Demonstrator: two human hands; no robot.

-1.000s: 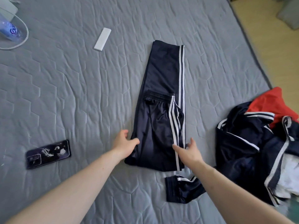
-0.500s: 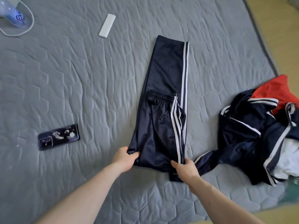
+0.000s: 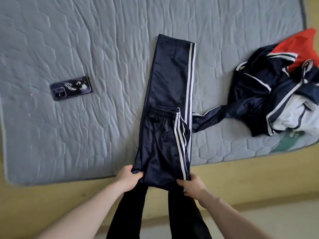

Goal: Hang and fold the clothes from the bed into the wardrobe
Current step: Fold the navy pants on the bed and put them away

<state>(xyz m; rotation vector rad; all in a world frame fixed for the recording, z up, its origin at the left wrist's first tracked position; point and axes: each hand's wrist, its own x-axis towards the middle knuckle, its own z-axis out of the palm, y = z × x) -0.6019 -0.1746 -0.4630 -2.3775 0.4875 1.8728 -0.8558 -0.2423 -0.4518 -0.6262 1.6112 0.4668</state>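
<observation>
A bedroom: quilted mattress (image 3: 86,40) (clothes pile (image 3: 269,94)) on floor.

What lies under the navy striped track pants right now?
The track pants lie mostly on the grey quilted mattress. Their near end overhangs its edge, gripped by the left hand and right hand. Anything beneath the fabric is covered.

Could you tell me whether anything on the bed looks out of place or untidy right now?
Yes: a phone lies among the laundry, and the heap of clothes at the right edge is crumpled, one navy sleeve trailing toward the track pants.
</observation>
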